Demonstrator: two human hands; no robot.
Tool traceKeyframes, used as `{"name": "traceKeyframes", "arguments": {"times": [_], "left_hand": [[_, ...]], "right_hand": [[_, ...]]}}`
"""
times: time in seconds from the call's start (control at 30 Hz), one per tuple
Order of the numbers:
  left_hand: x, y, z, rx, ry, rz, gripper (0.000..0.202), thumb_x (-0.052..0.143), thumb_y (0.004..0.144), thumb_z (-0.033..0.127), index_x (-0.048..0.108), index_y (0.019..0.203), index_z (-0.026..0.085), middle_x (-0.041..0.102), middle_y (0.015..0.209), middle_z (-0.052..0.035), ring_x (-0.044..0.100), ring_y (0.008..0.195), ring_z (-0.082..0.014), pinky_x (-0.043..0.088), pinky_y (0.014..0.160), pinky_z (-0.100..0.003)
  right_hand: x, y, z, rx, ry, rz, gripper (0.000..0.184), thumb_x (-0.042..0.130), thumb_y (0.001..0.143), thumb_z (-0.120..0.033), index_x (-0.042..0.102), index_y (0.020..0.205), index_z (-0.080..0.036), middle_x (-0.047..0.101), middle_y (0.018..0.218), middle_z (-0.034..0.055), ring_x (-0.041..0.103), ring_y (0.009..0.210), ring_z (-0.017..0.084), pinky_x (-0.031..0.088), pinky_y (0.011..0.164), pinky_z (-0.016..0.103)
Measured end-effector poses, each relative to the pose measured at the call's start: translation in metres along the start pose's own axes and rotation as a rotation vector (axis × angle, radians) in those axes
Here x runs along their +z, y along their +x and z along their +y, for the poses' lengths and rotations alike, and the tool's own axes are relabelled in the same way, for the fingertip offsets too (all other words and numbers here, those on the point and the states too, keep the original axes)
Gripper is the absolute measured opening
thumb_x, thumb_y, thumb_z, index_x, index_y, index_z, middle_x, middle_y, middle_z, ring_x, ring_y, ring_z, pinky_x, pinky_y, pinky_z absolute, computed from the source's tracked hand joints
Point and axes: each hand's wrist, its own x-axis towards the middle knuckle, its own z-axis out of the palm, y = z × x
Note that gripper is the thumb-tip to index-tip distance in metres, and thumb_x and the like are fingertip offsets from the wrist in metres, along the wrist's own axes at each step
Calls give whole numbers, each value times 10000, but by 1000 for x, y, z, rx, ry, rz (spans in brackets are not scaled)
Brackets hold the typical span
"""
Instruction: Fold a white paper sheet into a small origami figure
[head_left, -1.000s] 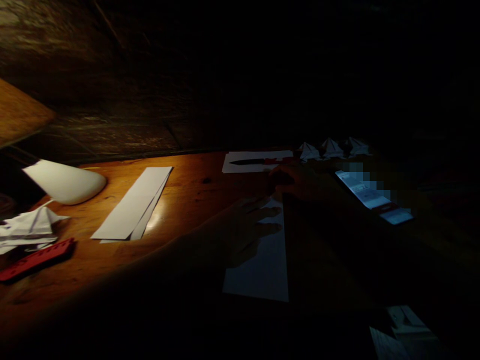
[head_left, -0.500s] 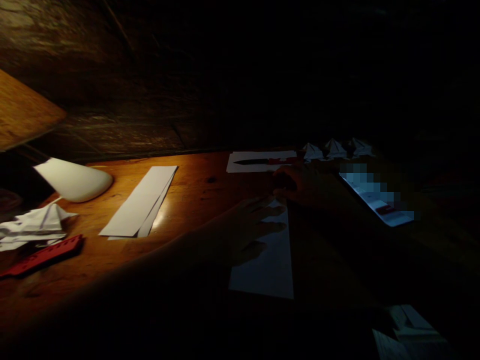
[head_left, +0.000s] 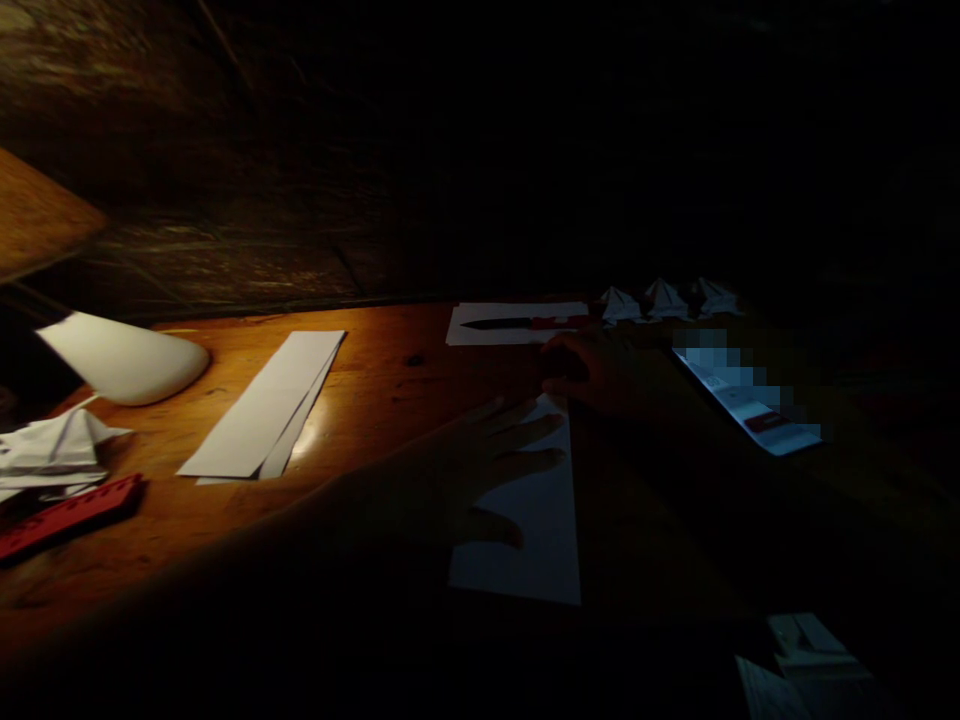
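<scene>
A long white paper strip lies on the wooden table in dim light. My left hand rests flat on the strip, fingers spread and stretched out toward the right. My right hand sits at the strip's far end with its fingers curled down on the top corner; what they pinch is hidden in shadow. A lit phone lies just right of that hand.
A white lamp head shines at left. Folded paper strips lie mid-left. A crumpled paper and a red flat object sit at the left edge. A knife rests on a sheet, folded paper shapes behind.
My left thumb has spread out lower along the strip and the fingers have flattened. The right hand has stayed at the far end. The view has shifted slightly.
</scene>
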Motion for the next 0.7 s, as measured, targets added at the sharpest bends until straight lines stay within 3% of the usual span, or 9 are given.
{"name": "traceKeyframes", "arguments": {"times": [0.27, 0.5, 0.7], "left_hand": [[1, -2, 3, 2, -3, -10, 878, 610, 946, 665, 328, 1634, 198, 112, 1752, -138, 8, 1629, -391, 77, 1302, -640], [3, -4, 1, 16, -27, 18, 976, 634, 899, 726, 280, 1652, 215, 62, 1756, -126, -7, 1627, -395, 90, 1302, -645], [4, -2, -1, 21, -2, 55, 904, 639, 917, 682, 331, 1632, 222, 136, 1750, -117, 63, 1629, -380, 110, 1312, -607]], "right_hand": [[-5, -4, -9, 22, -64, -17, 439, 687, 889, -451, 660, 1278, -251, 622, 1275, 133, 576, 1217, 358, 460, 1027, 543], [-4, -3, -7, 8, -47, -20, 434, 686, 895, -452, 649, 1275, -247, 627, 1286, 129, 593, 1206, 345, 469, 1020, 530], [-3, -2, -5, -10, -59, -18, 440, 692, 888, -478, 646, 1262, -253, 625, 1285, 131, 590, 1203, 349, 469, 1014, 538]]}}
